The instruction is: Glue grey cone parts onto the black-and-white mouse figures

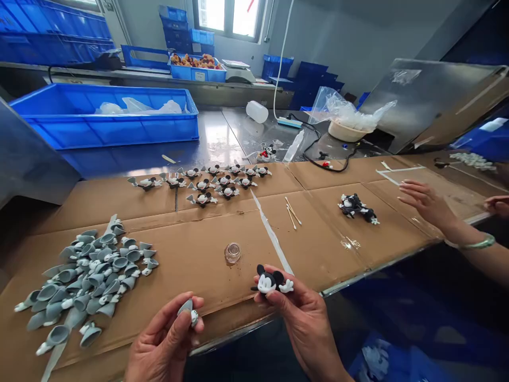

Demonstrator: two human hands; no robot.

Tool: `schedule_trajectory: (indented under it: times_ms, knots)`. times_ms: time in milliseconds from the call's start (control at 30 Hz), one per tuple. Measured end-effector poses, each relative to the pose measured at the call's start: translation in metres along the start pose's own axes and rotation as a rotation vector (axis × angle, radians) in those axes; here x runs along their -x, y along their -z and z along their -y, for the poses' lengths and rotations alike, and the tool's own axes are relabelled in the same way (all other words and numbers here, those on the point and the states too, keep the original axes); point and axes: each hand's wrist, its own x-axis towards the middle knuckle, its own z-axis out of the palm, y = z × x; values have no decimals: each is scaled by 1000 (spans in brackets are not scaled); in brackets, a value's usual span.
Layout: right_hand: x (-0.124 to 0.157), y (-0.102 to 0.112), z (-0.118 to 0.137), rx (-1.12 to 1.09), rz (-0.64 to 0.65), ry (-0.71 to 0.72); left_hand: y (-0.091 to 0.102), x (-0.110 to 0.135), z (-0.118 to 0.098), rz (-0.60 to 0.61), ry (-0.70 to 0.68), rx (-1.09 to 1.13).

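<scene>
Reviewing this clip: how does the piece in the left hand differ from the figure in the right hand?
The grey flared piece in the left hand is much smaller than the Mickey Mouse figure in the right hand. The piece is mostly grey with a white tip, while the figure is black and white. The piece is a plain flared shape; the figure has ears, a face and a white glove. Both are held up in the fingers.

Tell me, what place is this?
Probably a toy workshop: rows of cartoon mouse figures lie on cardboard, a pile of grey toy parts sits there, and a right hand holds a mouse toy.
</scene>
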Motion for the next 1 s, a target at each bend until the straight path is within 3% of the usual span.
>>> schedule_trajectory:
  times_ms: [233,433,633,1000]
  knots:
    - [-13,3,0,24,-38,15,10,-18,2,101,67,7]
    - [-27,5,1,43,-75,52,10,-18,3,33,163,6]
    - [-45,4,-2,139,-77,207,13,-18,11,139,84,2]
    - [-84,-2,-3,420,64,378,11,-15,14,138,1,12]
